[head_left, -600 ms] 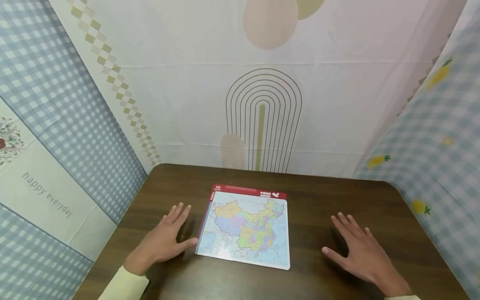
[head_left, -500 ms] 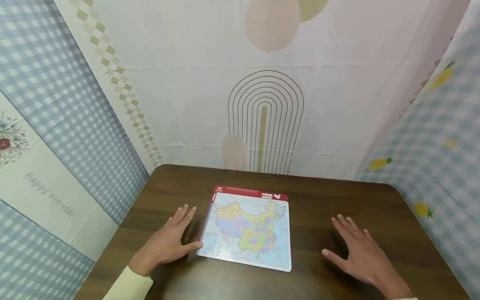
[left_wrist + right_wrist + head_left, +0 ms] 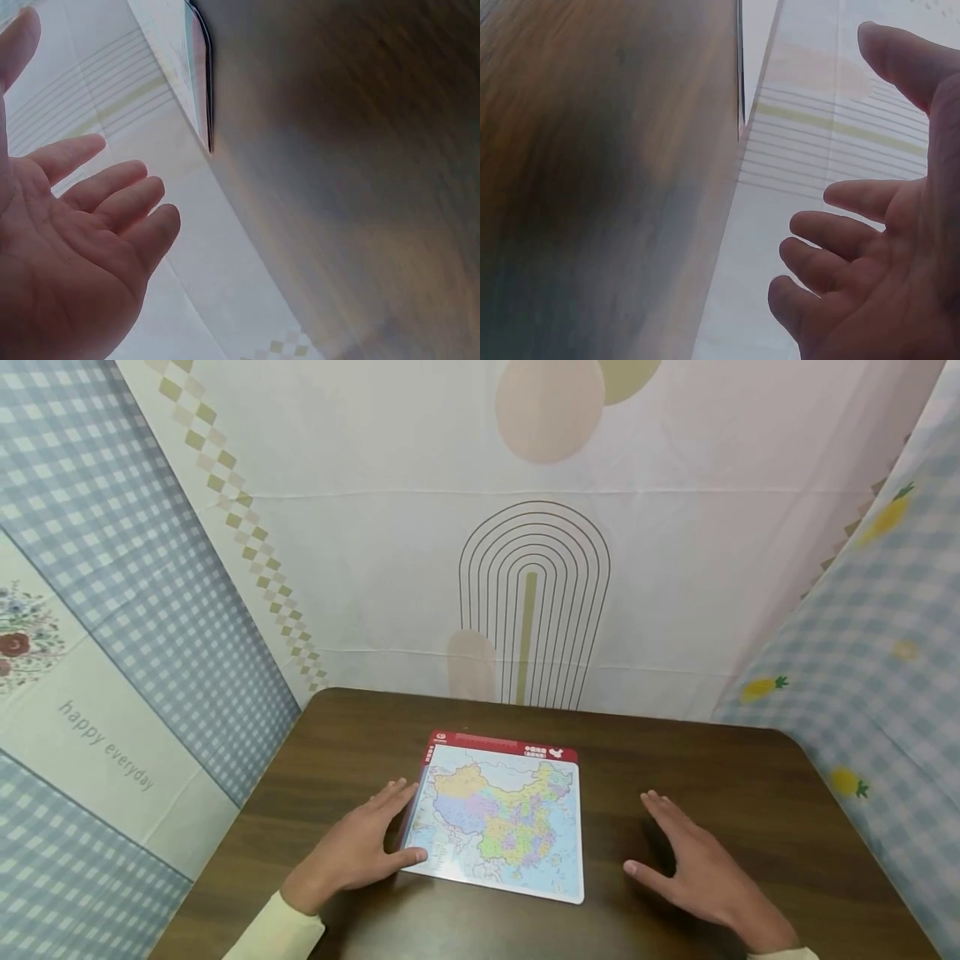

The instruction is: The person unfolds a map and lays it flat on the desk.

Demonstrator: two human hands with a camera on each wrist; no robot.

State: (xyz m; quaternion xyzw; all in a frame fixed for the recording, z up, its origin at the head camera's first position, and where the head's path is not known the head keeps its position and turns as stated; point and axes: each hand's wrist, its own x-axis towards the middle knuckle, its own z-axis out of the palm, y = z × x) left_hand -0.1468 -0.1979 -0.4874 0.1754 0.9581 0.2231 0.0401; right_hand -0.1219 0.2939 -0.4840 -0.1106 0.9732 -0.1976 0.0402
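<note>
A flat map board [image 3: 498, 818] with a red top band and a coloured map of China lies in the middle of the brown table. My left hand [image 3: 360, 843] is at its left edge, its thumb overlapping the lower left corner in the head view. In the left wrist view the fingers of that hand [image 3: 82, 232] are spread apart and hold nothing, with the board's thin edge [image 3: 201, 82] beyond. To the right of the board, a gap away, is my right hand [image 3: 693, 864]. Its palm and relaxed fingers [image 3: 832, 232] show in the right wrist view, holding nothing.
The dark wooden table [image 3: 360, 718] has rounded far corners. Behind it hangs a pale patterned cloth [image 3: 375, 568]. Blue checked cloths hang on the left [image 3: 172, 527] and on the right [image 3: 885, 668], close to the table's sides.
Both hands have moved inward toward the map board. The left thumb now overlaps the board's lower left corner, and the right hand has shifted left. The head view has shifted slightly.
</note>
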